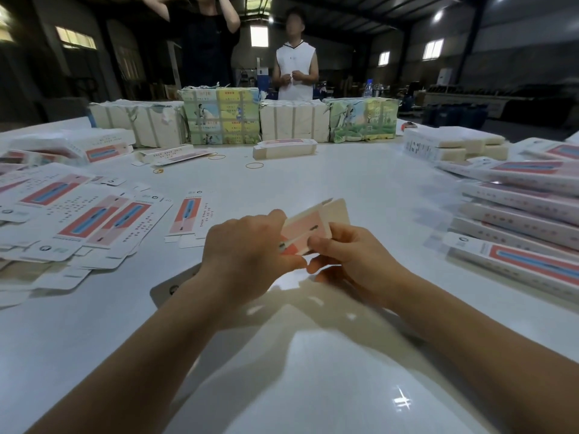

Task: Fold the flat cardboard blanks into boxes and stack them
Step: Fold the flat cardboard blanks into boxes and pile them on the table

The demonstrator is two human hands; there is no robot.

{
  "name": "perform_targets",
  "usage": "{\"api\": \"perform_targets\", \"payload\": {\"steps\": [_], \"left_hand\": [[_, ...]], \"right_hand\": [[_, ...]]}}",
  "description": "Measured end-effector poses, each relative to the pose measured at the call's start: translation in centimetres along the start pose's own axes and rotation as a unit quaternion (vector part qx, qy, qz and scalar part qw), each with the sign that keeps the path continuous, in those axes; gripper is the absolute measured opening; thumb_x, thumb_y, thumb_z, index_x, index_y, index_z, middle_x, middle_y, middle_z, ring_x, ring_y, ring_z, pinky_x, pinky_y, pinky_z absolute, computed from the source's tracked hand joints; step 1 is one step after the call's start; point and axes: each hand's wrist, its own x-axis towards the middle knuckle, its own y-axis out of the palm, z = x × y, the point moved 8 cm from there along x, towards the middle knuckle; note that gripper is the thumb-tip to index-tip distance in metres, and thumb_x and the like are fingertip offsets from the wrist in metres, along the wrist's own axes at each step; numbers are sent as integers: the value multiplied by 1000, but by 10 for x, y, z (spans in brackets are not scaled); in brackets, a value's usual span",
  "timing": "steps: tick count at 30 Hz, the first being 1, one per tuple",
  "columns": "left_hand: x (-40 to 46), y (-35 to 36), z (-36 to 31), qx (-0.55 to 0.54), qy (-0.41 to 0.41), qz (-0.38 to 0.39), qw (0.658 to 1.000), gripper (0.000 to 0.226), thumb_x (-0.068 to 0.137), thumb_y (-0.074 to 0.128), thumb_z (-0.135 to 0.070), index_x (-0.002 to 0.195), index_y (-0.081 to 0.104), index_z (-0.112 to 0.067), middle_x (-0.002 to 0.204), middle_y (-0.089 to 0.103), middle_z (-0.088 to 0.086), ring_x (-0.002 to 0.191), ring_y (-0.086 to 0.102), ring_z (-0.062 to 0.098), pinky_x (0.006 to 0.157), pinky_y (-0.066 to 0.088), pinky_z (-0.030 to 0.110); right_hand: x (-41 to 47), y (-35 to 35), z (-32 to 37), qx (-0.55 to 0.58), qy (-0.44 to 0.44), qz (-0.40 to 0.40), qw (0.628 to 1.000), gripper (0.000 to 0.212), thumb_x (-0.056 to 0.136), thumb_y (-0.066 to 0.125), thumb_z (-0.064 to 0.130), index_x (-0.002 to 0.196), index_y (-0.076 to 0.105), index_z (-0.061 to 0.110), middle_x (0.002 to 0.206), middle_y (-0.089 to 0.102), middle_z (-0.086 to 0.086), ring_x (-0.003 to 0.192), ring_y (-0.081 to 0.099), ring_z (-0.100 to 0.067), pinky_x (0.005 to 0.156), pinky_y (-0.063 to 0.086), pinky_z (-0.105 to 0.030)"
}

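Over the middle of the white desk (pixel 313 183), in the head view, both hands meet on one cardboard blank (pixel 316 225). The left hand (pixel 247 249) has its fingers curled round the blank's near left end, thumb tip pressed in at the lower edge. The right hand (pixel 347 252) pinches the right side, fingers (pixel 322 242) bent over the pink printed face. The blank is held just above the desk, tilted, its far plain flap standing up past the hands.

To the left, a loose spread of flat blanks (pixel 78 214) lies fanned across the desk, pink-and-blue prints facing up, overlapping one another. One single blank (pixel 188 214) lies apart from that spread, just beyond the left hand. To the right, folded boxes (pixel 517 214) are piled in a stack, long sides toward the camera, one more box (pixel 513 261) lying at the stack's near foot.

Further back, rubber bands (pixel 254 165) lie scattered on the desk, near a small bundle of blanks (pixel 283 148). Behind it, a row of wrapped bundles (pixel 222 117) stands along the far edge, two in plain paper, two in coloured printed paper. Beyond the desk stand two people: one in a white sleeveless top (pixel 296 70), hands together at the chest, the other in dark clothes (pixel 203 42), arms raised.
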Motion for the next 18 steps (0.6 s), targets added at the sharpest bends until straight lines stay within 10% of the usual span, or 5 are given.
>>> {"api": "perform_targets", "payload": {"steps": [4, 10, 18], "left_hand": [[-1, 18, 16, -80, -27, 80, 993, 70, 66, 60, -74, 120, 46, -31, 108, 58, -10, 79, 55, 12, 58, 43, 24], [0, 20, 30, -188, -64, 72, 977, 57, 67, 62, -72, 106, 55, -31, 89, 59, -14, 72, 60, 9, 62, 52, 28], [-1, 28, 28, -202, -67, 102, 972, 56, 69, 60, -70, 108, 54, -31, 95, 60, -12, 72, 63, 12, 67, 57, 30]], "right_hand": [[-1, -9, 8, -64, -43, -68, 995, 12, 89, 62, 12, 86, 72, 19, 73, 70, 5, 58, 60, -13, 59, 48, -29], [-9, -28, 19, -119, -118, -220, 961, 57, 88, 66, 30, 136, 37, 40, 92, 64, 1, 60, 63, -11, 52, 49, -19], [-17, -28, 26, -150, -173, -253, 940, 14, 90, 64, 20, 94, 68, 32, 93, 59, 6, 70, 58, -11, 61, 50, -19]]}}
